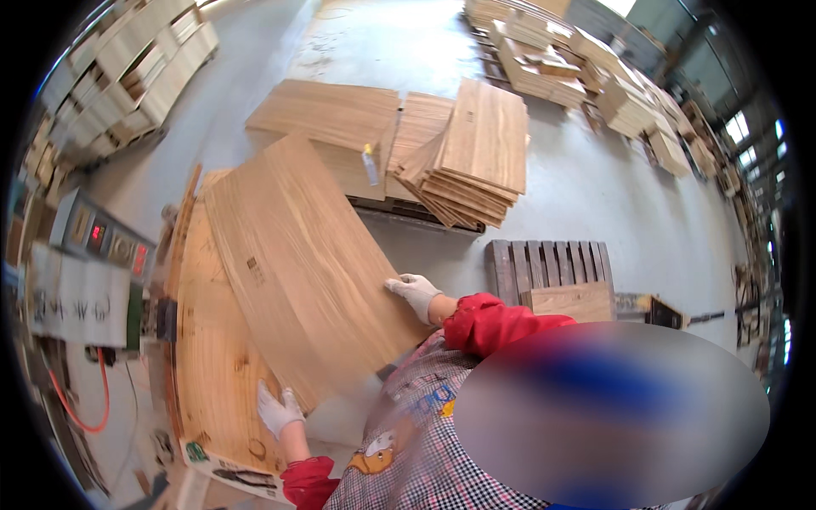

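A long wood-grain board lies slanted over a pale wooden worktable, its near end reaching toward my apron. My right hand, in a white glove, is closed on the board's right edge. By the board's near left corner is my left hand, also gloved, its thumb and fingers spread and touching the corner. The board's underside is hidden. Pliers and a small green item rest at the table's near end.
Beyond the table, stacked boards and a wide panel sit on a pallet, a yellow-capped tube there too. A slatted pallet with a shorter board stands right. A control box and orange hose are left.
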A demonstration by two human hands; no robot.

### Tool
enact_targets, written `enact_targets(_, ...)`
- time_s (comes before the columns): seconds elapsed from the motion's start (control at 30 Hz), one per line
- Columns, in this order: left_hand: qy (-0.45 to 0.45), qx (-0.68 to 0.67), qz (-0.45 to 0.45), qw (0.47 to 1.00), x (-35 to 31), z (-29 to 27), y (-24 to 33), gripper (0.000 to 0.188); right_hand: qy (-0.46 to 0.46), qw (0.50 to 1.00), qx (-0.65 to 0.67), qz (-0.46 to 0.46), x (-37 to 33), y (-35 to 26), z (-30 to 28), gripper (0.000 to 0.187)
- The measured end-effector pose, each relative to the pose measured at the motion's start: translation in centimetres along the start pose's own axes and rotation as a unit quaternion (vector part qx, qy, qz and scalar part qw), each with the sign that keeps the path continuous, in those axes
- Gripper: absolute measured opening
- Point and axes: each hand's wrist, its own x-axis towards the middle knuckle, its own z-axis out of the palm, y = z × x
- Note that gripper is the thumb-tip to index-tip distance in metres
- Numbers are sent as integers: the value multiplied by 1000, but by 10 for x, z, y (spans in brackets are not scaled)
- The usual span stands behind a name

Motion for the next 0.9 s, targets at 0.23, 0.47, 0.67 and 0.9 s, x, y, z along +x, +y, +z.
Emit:
enact_targets(0.23,-58,-329,-93,938,16,73,65,52,23,999,17,-34,11,39,-70,37)
enact_targets(0.47,-59,-405,-34,912,73,130,167,44,95,993,52,-42,60,25,-153,37)
enact_targets(0.67,-161,-456,-21,875,102,183,299,33,183,981,61,-16,92,20,-257,37)
enact_targets(0.9,-316,-414,8,854,138,260,434,31,336,936,93,48,111,46,-339,49)
